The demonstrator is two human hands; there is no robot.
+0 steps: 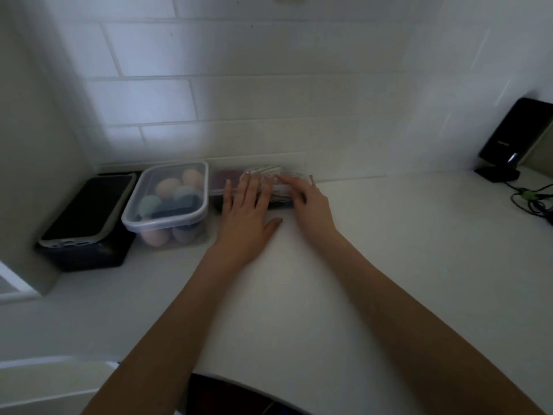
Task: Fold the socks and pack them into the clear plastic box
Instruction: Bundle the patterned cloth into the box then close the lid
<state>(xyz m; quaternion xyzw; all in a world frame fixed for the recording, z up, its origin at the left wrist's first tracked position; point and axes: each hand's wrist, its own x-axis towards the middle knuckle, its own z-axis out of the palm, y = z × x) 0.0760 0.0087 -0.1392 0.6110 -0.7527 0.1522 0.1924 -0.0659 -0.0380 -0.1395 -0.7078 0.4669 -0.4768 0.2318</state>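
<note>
A clear plastic box (216,190) stands on the white counter (389,265) against the tiled wall. Through it I see a dark purple sock (229,176) and a striped grey-white sock (266,170). My left hand (248,217) lies flat on top of the box, fingers spread, thumb on the counter. My right hand (311,205) rests on the box's right end, its fingers pointing left over the top. The hands hide most of the box, so I cannot tell whether a lid is on it.
To the left stands a second clear box (167,202) with its lid on, full of rolled pastel socks. Further left is a dark bin (89,223) with a lid. At the far right are a black device (514,136) and cables (532,199).
</note>
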